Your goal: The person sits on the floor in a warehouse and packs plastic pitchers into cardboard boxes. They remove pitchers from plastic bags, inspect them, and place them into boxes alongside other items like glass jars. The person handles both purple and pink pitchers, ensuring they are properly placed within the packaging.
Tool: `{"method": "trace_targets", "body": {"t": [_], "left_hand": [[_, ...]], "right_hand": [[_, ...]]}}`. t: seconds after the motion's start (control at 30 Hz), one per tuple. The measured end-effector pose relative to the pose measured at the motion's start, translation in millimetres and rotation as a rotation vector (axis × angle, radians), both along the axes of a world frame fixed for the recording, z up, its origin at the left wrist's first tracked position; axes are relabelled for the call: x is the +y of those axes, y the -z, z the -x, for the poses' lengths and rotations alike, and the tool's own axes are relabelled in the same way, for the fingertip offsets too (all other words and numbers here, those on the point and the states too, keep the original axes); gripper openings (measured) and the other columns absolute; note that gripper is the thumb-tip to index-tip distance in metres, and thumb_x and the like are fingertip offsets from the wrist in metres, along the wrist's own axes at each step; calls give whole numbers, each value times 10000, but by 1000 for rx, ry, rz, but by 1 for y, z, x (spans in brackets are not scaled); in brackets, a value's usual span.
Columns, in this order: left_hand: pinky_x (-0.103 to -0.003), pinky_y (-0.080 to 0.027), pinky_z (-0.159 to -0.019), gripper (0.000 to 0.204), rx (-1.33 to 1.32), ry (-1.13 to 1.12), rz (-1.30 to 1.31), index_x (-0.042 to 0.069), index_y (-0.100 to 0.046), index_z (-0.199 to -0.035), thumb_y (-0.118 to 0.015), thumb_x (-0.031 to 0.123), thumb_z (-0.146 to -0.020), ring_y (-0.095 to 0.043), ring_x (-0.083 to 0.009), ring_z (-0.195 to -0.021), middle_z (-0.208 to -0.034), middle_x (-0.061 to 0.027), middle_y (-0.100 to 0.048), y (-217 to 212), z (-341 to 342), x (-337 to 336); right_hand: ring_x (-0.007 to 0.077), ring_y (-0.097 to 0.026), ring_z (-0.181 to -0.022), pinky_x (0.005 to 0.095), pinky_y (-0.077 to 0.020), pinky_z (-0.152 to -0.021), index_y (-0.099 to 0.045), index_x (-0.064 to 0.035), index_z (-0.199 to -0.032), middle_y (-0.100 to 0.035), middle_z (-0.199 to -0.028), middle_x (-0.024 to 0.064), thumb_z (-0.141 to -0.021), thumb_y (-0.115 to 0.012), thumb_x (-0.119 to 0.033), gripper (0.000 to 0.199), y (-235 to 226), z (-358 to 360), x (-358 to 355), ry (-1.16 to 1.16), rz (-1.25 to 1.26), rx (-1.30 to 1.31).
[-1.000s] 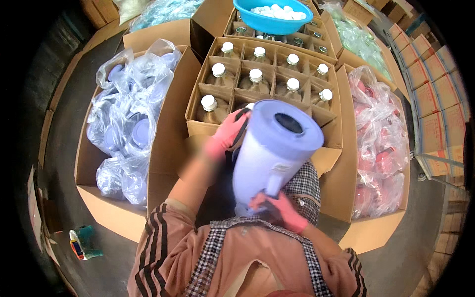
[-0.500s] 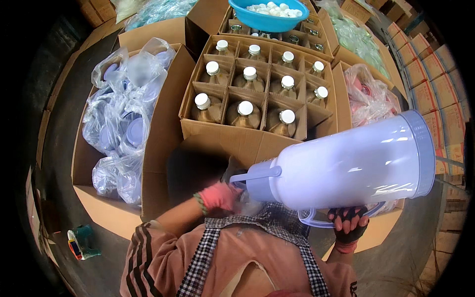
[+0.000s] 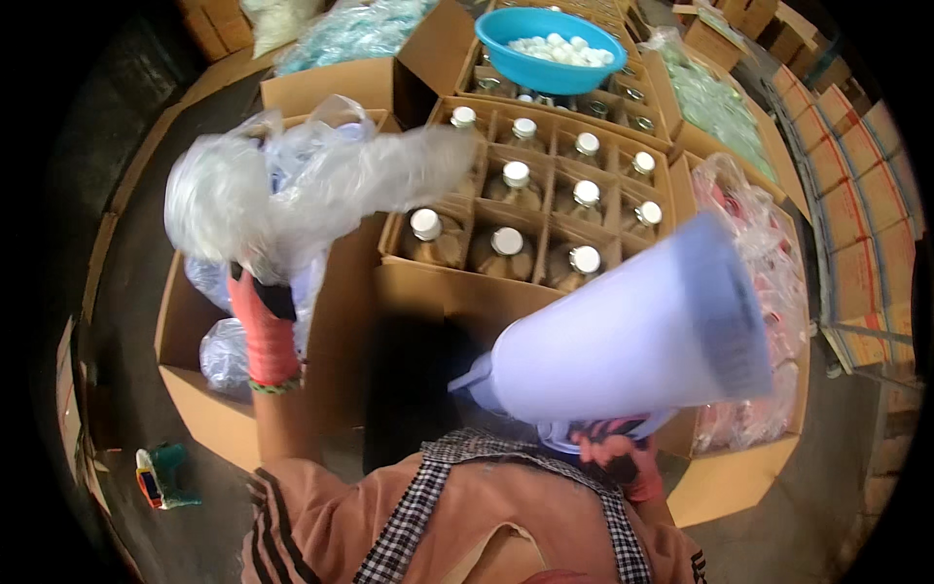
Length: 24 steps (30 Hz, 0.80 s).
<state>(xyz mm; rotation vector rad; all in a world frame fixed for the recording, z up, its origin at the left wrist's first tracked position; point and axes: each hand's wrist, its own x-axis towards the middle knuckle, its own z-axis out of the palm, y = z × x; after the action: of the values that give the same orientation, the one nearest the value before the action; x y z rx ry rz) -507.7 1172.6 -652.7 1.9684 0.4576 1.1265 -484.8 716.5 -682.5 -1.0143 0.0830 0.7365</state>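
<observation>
My left hand (image 3: 265,326), in a pink and black glove, is closed on a clear plastic bag (image 3: 219,209). The bag is smeared by motion and stretches above the left carton (image 3: 209,414), which holds lavender parts in clear bags. With my right hand (image 3: 623,456), in a fingerless pink and black glove, I grip the handle of a lavender vacuum flask (image 3: 613,336). It lies tilted in front of my chest, its wide base up to the right and its narrow top down to the left.
Ahead stands a divided carton (image 3: 457,287) of glass bottles with white caps (image 3: 507,241). Behind it, a blue basin (image 3: 555,75) of small white pieces rests on another bottle carton. A carton of bagged pink parts (image 3: 744,414) is at right. Stacked boxes (image 3: 861,243) line the far right.
My left hand has moved from the flask's top out to the left and up, carrying the plastic bag. My right hand has shifted left with the flask, whose base now tilts more upward.
</observation>
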Motion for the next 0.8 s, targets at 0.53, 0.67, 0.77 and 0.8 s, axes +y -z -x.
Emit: {"method": "trace_targets", "body": {"t": [0.53, 0.67, 0.77, 0.8], "left_hand": [[-368, -415, -789, 427, -8, 92, -12, 121, -500, -1065, -597, 51, -655, -485, -231, -959, -1112, -90, -454, 29, 29, -61], [-385, -408, -797, 520, -83, 398, -348, 168, -470, -1104, -604, 11, -627, -462, -231, -999, -1174, -72, -404, 11, 34, -105], [-333, -430, -769, 533, -236, 605, -967, 215, -489, -1061, -640, 3, -597, -504, -164, -929, -1176, -26, -395, -21, 20, -145], [-355, -429, -768, 504, -352, 639, -1068, 249, -511, -1013, -630, -4, -593, -498, -170, -955, -1215, -13, -354, -8, 16, -154]], "right_hand": [[102, -515, -697, 229, -418, -659, -578, 4, -818, -559, -721, 44, -763, -593, -299, 308, -6, -26, 73, -706, 554, -287], [126, -523, -766, 262, -422, -708, -562, 13, -929, -575, -857, 70, -752, -600, -336, 394, -60, -43, 54, -196, 589, -539], [123, -529, -781, 260, -427, -706, -488, 12, -1055, -562, -956, 57, -760, -607, -276, 429, -87, -69, 54, 111, -74, -498], [112, -525, -769, 246, -424, -697, -474, 8, -1067, -558, -945, 48, -774, -595, -247, 407, -86, -81, 59, 120, -169, -297]]}}
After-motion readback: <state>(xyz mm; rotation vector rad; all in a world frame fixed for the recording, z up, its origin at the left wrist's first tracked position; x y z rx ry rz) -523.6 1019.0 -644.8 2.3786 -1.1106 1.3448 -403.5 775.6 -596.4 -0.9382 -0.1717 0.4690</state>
